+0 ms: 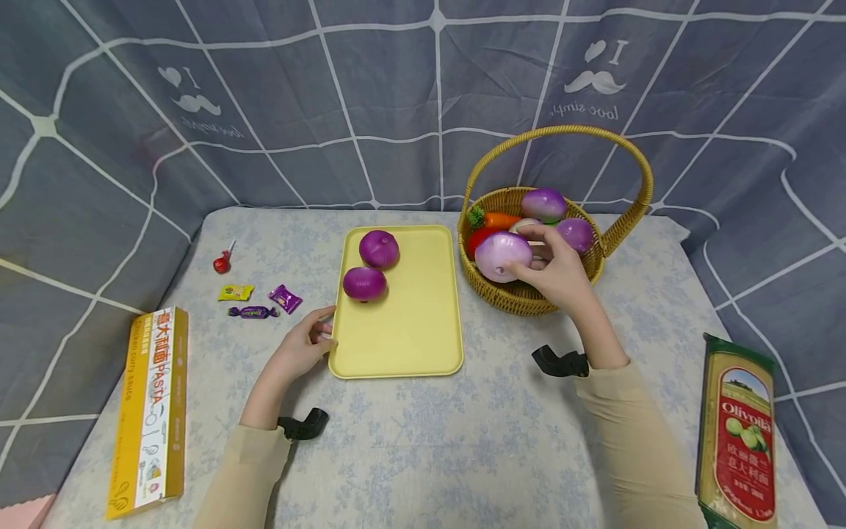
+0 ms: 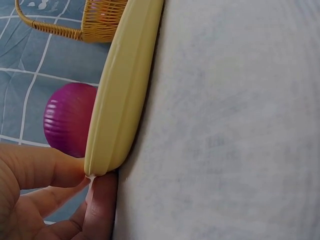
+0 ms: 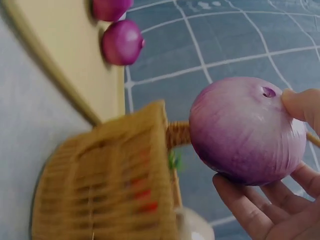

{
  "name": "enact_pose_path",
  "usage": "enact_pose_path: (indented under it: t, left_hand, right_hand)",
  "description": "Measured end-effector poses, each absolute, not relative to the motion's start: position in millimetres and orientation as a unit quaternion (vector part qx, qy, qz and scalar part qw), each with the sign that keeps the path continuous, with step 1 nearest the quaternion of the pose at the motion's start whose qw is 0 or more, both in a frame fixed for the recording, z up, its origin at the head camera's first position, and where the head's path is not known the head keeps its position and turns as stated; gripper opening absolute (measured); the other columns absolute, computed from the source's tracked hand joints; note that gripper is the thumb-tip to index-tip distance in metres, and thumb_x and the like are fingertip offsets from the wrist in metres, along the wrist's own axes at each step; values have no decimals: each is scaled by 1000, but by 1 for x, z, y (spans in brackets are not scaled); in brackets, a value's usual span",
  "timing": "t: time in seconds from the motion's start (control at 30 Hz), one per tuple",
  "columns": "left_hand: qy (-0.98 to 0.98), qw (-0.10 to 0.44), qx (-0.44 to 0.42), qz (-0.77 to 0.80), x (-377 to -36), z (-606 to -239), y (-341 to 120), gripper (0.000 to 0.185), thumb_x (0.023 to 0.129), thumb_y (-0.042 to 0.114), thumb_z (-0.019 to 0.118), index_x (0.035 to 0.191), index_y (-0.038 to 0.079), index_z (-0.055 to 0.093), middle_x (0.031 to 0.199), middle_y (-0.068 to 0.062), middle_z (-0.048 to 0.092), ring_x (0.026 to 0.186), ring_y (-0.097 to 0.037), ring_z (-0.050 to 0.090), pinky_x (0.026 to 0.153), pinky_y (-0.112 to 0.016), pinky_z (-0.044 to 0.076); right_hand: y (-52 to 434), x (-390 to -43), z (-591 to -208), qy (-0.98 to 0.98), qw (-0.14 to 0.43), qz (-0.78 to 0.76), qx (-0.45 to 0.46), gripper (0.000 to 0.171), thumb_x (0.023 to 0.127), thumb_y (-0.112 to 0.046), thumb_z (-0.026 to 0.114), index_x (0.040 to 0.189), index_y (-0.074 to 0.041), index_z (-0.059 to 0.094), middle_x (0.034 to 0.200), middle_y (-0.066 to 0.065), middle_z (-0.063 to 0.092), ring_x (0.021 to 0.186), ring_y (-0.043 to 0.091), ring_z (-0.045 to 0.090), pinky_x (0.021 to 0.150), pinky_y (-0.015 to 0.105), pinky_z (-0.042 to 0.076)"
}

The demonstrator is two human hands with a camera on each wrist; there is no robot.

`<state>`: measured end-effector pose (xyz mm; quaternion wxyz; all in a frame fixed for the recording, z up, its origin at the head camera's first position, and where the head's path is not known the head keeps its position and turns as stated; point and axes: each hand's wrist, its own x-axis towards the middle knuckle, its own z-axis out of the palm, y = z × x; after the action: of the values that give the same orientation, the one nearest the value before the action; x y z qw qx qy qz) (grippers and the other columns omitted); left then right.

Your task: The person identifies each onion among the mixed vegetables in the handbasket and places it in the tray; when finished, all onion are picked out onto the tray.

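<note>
While the right hand (image 1: 558, 270) is raised over the near rim of the wicker basket (image 1: 529, 297), its fingers curl round a pale purple onion (image 1: 503, 256), thumb tip by the onion's top in the right wrist view (image 3: 248, 131). Onion is lifted clear of the basket, above its left front edge, not yet over the tray. Left hand (image 1: 305, 347) sits at the near left corner of the yellow tray (image 1: 410, 323); thumb and fingers pinch the tray's rim there, seen close up in the left wrist view (image 2: 122, 95). Tray lies flat on the table (image 1: 423, 426), just left of the basket. Two darker purple onions on the tray's far half: one at the back (image 1: 379, 248), one just in front of it (image 1: 364, 283), close together, touching or not I cannot tell. Still in the basket: two more purple onions (image 1: 544, 203) (image 1: 576, 234), a carrot (image 1: 497, 220), something red (image 1: 480, 239), partly hidden. Left of tray: lollipop (image 1: 222, 261), three wrapped candies (image 1: 254, 311). Pasta box (image 1: 149, 411) at the table's left edge, olive-labelled packet (image 1: 740, 441) at the right edge.
</note>
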<state>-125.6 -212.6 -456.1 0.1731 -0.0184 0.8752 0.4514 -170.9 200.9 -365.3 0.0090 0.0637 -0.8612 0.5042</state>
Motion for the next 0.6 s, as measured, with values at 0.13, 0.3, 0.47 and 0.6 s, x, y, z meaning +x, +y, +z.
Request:
enact_pose_path:
  t: [0.13, 0.3, 0.47, 0.6]
  left_hand:
    - [876, 173, -17, 451, -125, -456, -213, 63, 93, 5, 55, 152, 4, 32, 118, -21, 53, 97, -26, 52, 74, -29, 48]
    - [876, 173, -18, 449, -125, -455, -213, 64, 93, 5, 55, 152, 4, 32, 118, -22, 54, 97, -26, 52, 73, -29, 48]
    - [879, 174, -22, 444, -126, -454, -212, 63, 93, 5, 55, 152, 4, 32, 119, -21, 54, 97, -26, 52, 73, -29, 48]
    - [879, 176, -20, 443, -125, -454, -212, 64, 93, 5, 55, 152, 4, 32, 119, -22, 54, 98, -27, 53, 73, -29, 48]
  right_hand:
    - [186, -175, -362, -846, 6, 528, 73, 60, 85, -21, 77, 136, -9, 48, 138, 10, 50, 119, 28, 58, 101, 38, 50]
    - [164, -182, -360, -825, -11, 558, 84, 60, 84, -18, 77, 136, -6, 49, 136, 12, 48, 117, 28, 59, 95, 33, 52]
    - [142, -191, -362, -799, -30, 594, 96, 59, 84, -16, 76, 136, -7, 48, 135, 11, 50, 110, 25, 60, 82, 20, 53]
    - [126, -197, -369, -793, -28, 600, 100, 61, 85, -15, 76, 137, -6, 47, 135, 11, 51, 111, 24, 60, 84, 22, 52]
